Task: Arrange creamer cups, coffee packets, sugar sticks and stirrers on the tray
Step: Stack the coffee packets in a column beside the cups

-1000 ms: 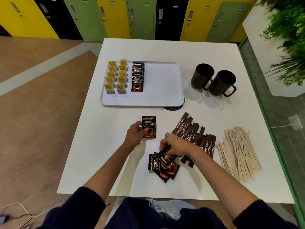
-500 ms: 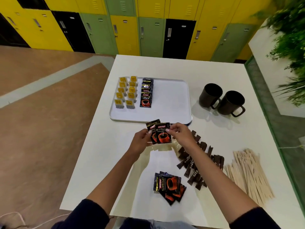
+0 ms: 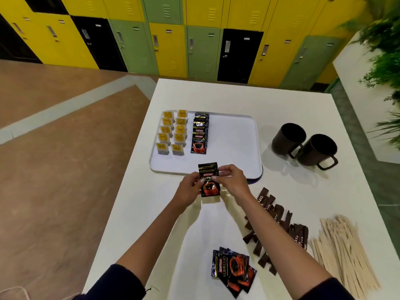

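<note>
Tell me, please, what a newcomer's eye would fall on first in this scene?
The left hand and right hand hold coffee packets mid-frame, just before the tray's near edge. On the tray's left side stand two rows of yellow-labelled items beside a packet row. At the back runs a wall of yellow, green and black lockers.

1. White table [image 3: 138, 213] carries a white tray [image 3: 233, 146] at 12 o'clock.
2. Two dark mugs [image 3: 287, 139] stand side by side at 2 o'clock.
3. Sugar sticks [image 3: 279, 215] and, farther out, stirrers [image 3: 344, 250] are heaped at 4 o'clock.
4. Loose coffee packets [image 3: 233, 269] lie at 6 o'clock.
</note>
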### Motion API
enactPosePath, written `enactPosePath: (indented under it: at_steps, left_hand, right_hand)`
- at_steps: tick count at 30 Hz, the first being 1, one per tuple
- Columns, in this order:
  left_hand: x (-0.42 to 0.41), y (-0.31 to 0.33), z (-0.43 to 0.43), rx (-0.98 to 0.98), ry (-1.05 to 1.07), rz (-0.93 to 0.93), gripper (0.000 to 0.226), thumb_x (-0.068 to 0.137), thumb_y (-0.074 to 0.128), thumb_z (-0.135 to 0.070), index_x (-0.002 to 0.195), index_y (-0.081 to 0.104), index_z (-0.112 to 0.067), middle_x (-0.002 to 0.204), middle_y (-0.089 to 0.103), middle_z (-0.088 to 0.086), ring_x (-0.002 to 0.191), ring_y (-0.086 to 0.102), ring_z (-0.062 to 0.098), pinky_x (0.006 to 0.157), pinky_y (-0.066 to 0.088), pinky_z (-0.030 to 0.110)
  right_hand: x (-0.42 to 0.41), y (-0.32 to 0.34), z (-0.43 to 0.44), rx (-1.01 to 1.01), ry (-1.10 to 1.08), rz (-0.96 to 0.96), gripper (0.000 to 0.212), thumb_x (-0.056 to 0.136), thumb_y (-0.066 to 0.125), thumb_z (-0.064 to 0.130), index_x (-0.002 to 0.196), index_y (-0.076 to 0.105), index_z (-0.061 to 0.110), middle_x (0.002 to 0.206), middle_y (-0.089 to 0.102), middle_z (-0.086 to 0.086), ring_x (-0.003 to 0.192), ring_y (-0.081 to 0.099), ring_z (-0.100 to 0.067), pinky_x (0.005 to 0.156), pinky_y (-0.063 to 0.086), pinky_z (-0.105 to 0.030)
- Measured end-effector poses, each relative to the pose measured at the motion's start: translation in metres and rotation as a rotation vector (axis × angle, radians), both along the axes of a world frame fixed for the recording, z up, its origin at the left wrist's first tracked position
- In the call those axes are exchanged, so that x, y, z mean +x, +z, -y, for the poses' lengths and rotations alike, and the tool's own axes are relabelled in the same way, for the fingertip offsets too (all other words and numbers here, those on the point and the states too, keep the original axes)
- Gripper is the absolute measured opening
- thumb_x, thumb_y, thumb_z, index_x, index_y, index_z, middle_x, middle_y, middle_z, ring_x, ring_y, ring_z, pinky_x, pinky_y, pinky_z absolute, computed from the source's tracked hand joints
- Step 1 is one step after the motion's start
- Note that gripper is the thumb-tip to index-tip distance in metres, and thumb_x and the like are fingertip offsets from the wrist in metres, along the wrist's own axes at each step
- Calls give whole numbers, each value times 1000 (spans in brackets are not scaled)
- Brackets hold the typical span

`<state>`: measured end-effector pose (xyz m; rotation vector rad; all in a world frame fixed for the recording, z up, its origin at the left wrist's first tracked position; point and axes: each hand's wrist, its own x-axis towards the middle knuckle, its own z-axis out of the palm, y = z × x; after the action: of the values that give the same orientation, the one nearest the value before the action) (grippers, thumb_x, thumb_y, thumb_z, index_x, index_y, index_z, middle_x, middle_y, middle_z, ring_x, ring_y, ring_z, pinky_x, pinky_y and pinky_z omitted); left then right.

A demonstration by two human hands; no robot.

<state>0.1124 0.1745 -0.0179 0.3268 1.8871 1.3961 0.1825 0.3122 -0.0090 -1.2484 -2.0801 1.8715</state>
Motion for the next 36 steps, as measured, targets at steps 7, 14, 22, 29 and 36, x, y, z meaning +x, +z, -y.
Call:
enactPosePath:
  at_steps: [7, 14, 22, 29, 36]
  left_hand:
    - [-34, 0, -10, -89, 52, -136, 22, 96, 49, -15, 112, 59, -5, 106, 68, 16, 96, 66, 25, 88, 53, 43]
    - [-53, -15, 1, -301, 23, -537, 24, 93, 55, -18, 113, 61, -7, 109, 64, 10, 101, 57, 23, 84, 42, 29]
    - [-63, -21, 12, -414, -138, -693, 9, 85, 64, -16, 91, 70, -15, 91, 64, 4, 90, 54, 21, 73, 35, 27]
    - [-66, -19, 13, -380, -151, -696, 8, 85, 64, -14, 89, 71, -14, 90, 63, 4, 89, 52, 19, 72, 34, 26]
    - [-64, -19, 12, -386, -141, -703, 9, 86, 63, -14, 91, 71, -14, 91, 63, 4, 90, 52, 19, 72, 32, 24]
  right_hand:
    - [-43, -6, -8, -58, -4, -21, 15, 79, 75, 15, 90, 65, 11, 91, 66, -10, 92, 65, -28, 85, 52, -40]
    - [-95, -9, -23, -33, -145, 18, 22, 79, 75, 13, 97, 64, 9, 92, 64, -8, 87, 62, -21, 75, 49, -27]
    - [-121, -25, -24, 27, -218, 99, 25, 76, 78, 16, 96, 66, 7, 102, 69, -12, 90, 65, -23, 86, 53, -33]
    - [-124, -32, -17, 69, -243, 121, 25, 74, 79, 16, 92, 64, 8, 90, 65, -6, 85, 61, -21, 85, 53, -36]
    - [-124, -32, -13, 130, -243, 119, 33, 76, 78, 16, 101, 60, 5, 88, 60, -4, 84, 59, -20, 80, 51, -33]
